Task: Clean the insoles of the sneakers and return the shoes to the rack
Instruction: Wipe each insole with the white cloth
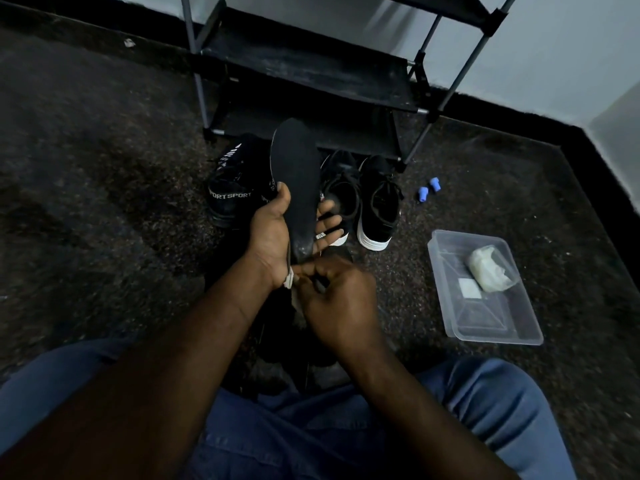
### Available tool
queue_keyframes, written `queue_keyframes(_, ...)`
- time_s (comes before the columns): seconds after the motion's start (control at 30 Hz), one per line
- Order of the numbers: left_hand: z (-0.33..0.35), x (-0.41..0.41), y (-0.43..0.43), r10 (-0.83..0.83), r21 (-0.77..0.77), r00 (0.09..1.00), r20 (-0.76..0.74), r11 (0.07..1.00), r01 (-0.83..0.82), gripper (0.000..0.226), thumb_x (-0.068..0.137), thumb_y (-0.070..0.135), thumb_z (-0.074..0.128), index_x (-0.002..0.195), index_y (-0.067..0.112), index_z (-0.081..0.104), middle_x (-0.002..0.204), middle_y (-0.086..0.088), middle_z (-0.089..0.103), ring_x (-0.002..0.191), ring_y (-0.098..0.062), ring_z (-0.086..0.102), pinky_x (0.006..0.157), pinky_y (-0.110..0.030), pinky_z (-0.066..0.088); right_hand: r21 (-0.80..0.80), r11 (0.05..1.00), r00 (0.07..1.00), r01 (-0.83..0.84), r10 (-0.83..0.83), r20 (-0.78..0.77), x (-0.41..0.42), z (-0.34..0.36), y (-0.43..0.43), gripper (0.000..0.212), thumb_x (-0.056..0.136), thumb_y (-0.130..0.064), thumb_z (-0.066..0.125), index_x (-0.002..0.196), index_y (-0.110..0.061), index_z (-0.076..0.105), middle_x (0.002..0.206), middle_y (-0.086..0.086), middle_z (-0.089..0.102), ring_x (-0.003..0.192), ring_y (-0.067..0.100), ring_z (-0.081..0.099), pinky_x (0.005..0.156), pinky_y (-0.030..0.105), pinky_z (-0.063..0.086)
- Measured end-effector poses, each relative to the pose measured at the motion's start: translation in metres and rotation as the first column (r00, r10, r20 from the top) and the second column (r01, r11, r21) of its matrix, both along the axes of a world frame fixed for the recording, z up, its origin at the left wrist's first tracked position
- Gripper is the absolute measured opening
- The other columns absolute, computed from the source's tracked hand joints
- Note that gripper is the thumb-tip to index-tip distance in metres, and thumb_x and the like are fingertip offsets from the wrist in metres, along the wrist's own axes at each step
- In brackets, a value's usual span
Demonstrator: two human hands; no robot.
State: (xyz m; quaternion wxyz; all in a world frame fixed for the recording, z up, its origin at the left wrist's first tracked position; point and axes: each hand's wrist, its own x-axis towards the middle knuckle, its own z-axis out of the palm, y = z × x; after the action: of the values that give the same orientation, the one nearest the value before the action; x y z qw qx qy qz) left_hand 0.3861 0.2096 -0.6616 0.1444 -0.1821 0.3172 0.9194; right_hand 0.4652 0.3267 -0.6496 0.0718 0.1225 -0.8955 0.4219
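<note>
The fingers of our left hand wrapped the black insole, thumb on one edge, the rest spread behind it, holding it tilted up above the floor before the rack. Our right hand was curled at the insole's heel, pinching a small dark thing we could not identify. Two white-soled sneakers stood just beyond, a clear tub to the right.

Dim, flat light. Dark speckled carpet floor. Pale plain wall with black skirting along its base, and a room corner at right. Metal-tube rack with black fabric shelves stands against the wall.
</note>
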Motion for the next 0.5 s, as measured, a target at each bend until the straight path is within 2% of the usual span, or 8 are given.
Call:
queue_keyframes(0.07, 0.001, -0.001, -0.001, 0.006, -0.003, 1.0, -0.015, 1.0, -0.006, 0.067, 0.104, 0.061, 0.034, 0.114, 0.002, 0.064, 0.101, -0.01, 0.072, 0.096, -0.029, 0.07, 0.093, -0.049, 0.056, -0.068, 0.998, 0.994, -0.017, 0.024, 0.104, -0.002, 0.005, 0.008, 0.023, 0.081, -0.007, 0.072, 0.091, -0.025, 0.083, 0.09, -0.014, 0.075, 0.084, -0.001, 0.067, 0.076, 0.006, 0.045)
queue_keyframes(0.17, 0.001, -0.002, 0.0, -0.009, 0.002, 1.0, 0.003, 1.0, 0.009, 0.061, 0.102, 0.058, 0.043, 0.106, 0.002, 0.066, 0.096, -0.007, 0.073, 0.092, -0.026, 0.07, 0.095, -0.047, 0.056, -0.322, 0.942, 0.959, 0.097, -0.001, 0.284, -0.007, 0.012, 0.014, 0.02, 0.087, -0.002, 0.072, 0.091, -0.018, 0.082, 0.09, -0.008, 0.078, 0.085, 0.004, 0.072, 0.079, 0.018, 0.053)
queue_keyframes(0.27, -0.001, 0.0, 0.002, -0.042, -0.001, 0.999, 0.007, 0.999, 0.042, 0.044, 0.102, 0.043, 0.052, 0.099, 0.003, 0.07, 0.092, -0.007, 0.072, 0.087, -0.024, 0.07, 0.105, -0.047, 0.05, -0.584, 0.768, 0.92, 0.263, -0.016, 0.392, -0.017, 0.021, 0.015, 0.01, 0.091, -0.001, 0.07, 0.087, -0.009, 0.076, 0.085, 0.001, 0.076, 0.081, 0.011, 0.068, 0.075, 0.022, 0.054)
queue_keyframes(0.3, -0.001, 0.0, 0.002, -0.051, 0.005, 0.999, 0.005, 0.999, 0.051, 0.042, 0.102, 0.039, 0.052, 0.095, 0.004, 0.073, 0.091, -0.008, 0.073, 0.086, -0.023, 0.07, 0.105, -0.046, 0.049, -0.626, 0.715, 0.907, 0.31, -0.026, 0.419, -0.022, 0.022, 0.017, 0.009, 0.091, -0.003, 0.07, 0.086, -0.009, 0.074, 0.084, 0.002, 0.075, 0.08, 0.011, 0.067, 0.074, 0.022, 0.054)
queue_keyframes(0.37, -0.002, 0.0, 0.001, -0.031, 0.023, 0.999, -0.016, 0.999, 0.032, 0.043, 0.103, 0.033, 0.051, 0.085, 0.006, 0.079, 0.094, -0.009, 0.073, 0.086, -0.024, 0.071, 0.098, -0.043, 0.053, -0.609, 0.702, 0.889, 0.37, -0.078, 0.451, -0.034, 0.017, 0.024, 0.007, 0.092, -0.009, 0.072, 0.085, -0.011, 0.072, 0.084, 0.003, 0.074, 0.081, 0.012, 0.066, 0.074, 0.026, 0.053)
queue_keyframes(0.43, 0.0, 0.0, 0.0, -0.003, 0.061, 0.999, -0.037, 0.998, 0.005, 0.045, 0.105, 0.032, 0.048, 0.087, 0.005, 0.08, 0.1, -0.01, 0.073, 0.09, -0.026, 0.071, 0.094, -0.042, 0.055, -0.542, 0.753, 0.871, 0.373, -0.083, 0.484, -0.043, 0.01, 0.028, 0.005, 0.092, -0.012, 0.073, 0.087, -0.01, 0.073, 0.088, 0.007, 0.076, 0.083, 0.015, 0.067, 0.077, 0.032, 0.052)
queue_keyframes(0.5, 0.002, 0.0, -0.001, -0.017, 0.093, 0.998, -0.053, 0.995, 0.022, 0.05, 0.106, 0.035, 0.044, 0.087, 0.007, 0.082, 0.101, -0.01, 0.075, 0.094, -0.026, 0.073, 0.093, -0.044, 0.053, -0.499, 0.81, 0.866, 0.307, -0.021, 0.499, -0.045, 0.004, 0.024, 0.004, 0.092, -0.008, 0.07, 0.089, -0.007, 0.073, 0.091, 0.01, 0.076, 0.085, 0.016, 0.065, 0.081, 0.035, 0.051)
